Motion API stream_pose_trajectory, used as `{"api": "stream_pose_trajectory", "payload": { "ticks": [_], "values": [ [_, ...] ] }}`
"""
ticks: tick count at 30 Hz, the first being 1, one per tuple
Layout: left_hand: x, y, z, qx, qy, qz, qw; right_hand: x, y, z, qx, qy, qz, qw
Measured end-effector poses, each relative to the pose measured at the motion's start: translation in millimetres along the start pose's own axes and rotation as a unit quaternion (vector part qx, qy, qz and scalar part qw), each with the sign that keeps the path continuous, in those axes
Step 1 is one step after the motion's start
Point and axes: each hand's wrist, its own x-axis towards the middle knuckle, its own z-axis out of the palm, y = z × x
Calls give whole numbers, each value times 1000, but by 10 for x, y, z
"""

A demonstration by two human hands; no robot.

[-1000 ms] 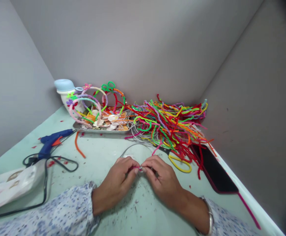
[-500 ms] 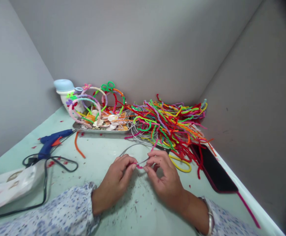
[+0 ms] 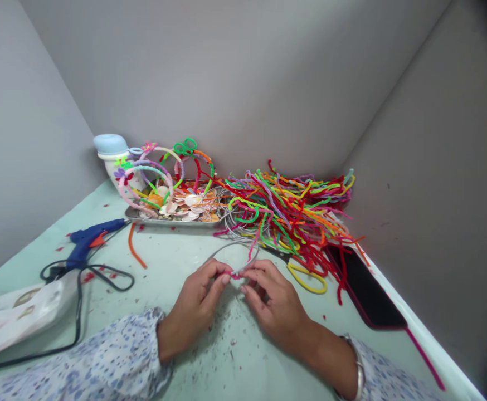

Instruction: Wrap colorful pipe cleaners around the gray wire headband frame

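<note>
My left hand (image 3: 196, 312) pinches a thin grey headband (image 3: 227, 244) between thumb and forefinger, at a stretch wrapped in pink pipe cleaner (image 3: 235, 276). The bare band loops up behind both hands. From the wrap, the pipe cleaner's free end rises near the right forefinger. My right hand (image 3: 281, 312) has its fingers bent, the forefinger tip against the wrapped stretch. Its thumb stands apart from the forefinger, with a gap between them. Just beyond the right hand lie yellow-handled scissors (image 3: 307, 277), their blades partly under the pile of pipe cleaners (image 3: 285, 206).
At the back left, finished headbands (image 3: 145, 172) lean over a metal tray (image 3: 172, 223) of sequin-like discs, beside a white bottle (image 3: 112, 156). A blue glue gun (image 3: 85, 242) with a looped cord lies left, near a white plastic bag (image 3: 30, 312). A phone (image 3: 371, 289) lies right.
The right thumb and forefinger have parted, and the right hand has shifted slightly left toward the left hand. The pipe cleaner's free end has swung left and lower. The headband stays in the left pinch.
</note>
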Motion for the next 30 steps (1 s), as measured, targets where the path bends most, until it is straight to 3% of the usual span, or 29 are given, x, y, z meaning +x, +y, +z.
{"api": "stream_pose_trajectory", "payload": {
  "ticks": [10, 15, 22, 30],
  "values": [
    [6, 5, 8, 0, 1, 3, 1000, -24, -46, -27, -44, -33, 17, 998],
    [4, 7, 8, 25, 12, 6, 1000, -19, -67, -34, -34, -28, -14, 999],
    [-2, -23, 9, 35, 14, 8, 999, -51, -95, -66, 17, -75, -50, 996],
    [4, -7, 1, 35, -4, 15, 999, -49, -26, -64, 137, -38, 48, 989]
  ]
}}
